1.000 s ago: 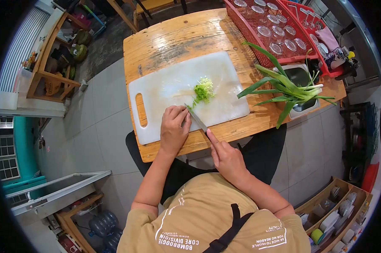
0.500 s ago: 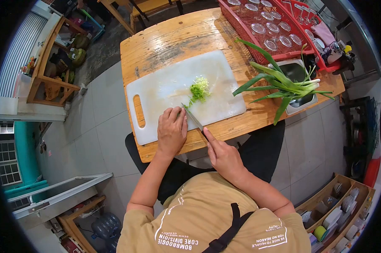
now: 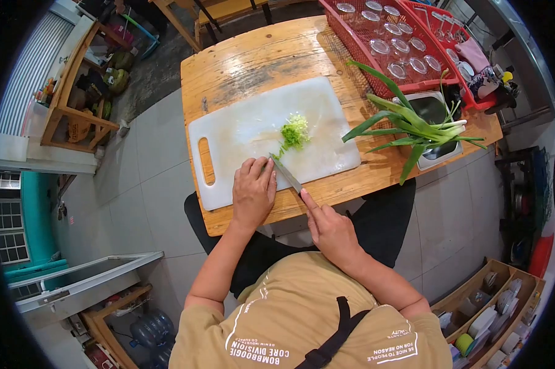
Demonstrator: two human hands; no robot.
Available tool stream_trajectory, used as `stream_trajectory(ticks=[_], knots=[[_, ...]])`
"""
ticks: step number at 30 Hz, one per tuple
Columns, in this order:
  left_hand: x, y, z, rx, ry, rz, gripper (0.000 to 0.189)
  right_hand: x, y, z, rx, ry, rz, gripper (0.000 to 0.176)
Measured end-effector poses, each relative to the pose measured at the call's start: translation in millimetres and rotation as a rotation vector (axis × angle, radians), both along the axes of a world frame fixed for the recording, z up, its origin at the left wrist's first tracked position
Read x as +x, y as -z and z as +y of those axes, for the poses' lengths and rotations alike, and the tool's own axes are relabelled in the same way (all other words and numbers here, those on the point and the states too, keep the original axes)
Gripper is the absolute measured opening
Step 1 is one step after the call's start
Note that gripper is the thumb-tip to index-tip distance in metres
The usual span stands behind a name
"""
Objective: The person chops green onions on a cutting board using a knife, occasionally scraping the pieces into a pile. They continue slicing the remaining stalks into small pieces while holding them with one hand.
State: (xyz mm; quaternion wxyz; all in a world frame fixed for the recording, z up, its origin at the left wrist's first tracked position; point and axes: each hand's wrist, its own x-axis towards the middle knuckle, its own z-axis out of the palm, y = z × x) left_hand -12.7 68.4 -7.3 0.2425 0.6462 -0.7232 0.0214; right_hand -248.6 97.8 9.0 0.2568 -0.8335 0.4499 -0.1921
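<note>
White plastic cutting board (image 3: 240, 129) lies across a wooden table (image 3: 253, 58), its handle slot at the left end and its near edge close to the person's body; the left hand (image 3: 254, 192) rests palm down on the board's near part, fingers curled and knuckles up, the fingertips pressing down where a thin green strip (image 3: 282, 150) comes out from under them; just right of those fingertips a knife (image 3: 285, 173) stands with its blade slanting from the strip back over the board's near edge, its flat close against the left knuckles; beyond the tip, near the middle of the board, sits a small heap of chopped greens (image 3: 295, 131), joined to the strip; the right hand (image 3: 331, 230) is below the table edge, closed around the knife's handle, which the fist hides, with the forefinger stretched along the blade's back; farther right, whole green onions (image 3: 413, 126) lie across a steel tub (image 3: 440, 152), leaves fanning leftward; behind it a red basket (image 3: 351, 43) holds upturned glasses (image 3: 400, 46).
</note>
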Motion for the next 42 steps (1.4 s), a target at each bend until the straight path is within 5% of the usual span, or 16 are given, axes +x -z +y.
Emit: stream_trajectory(ticks=[14, 22, 42], knots=[[0, 3, -1, -0.016, -0.012, -0.012, 0.031, 1, 8, -6, -0.009, 0.015, 0.055, 0.072], [-1, 1, -1, -0.016, -0.013, 0.031, 0.030, -3, -9, -8, 0.197, 0.048, -0.236, 0.058], [0, 1, -4, -0.020, -0.012, 0.022, 0.027, -1, -9, -4, 0.160, 0.021, -0.158, 0.061]])
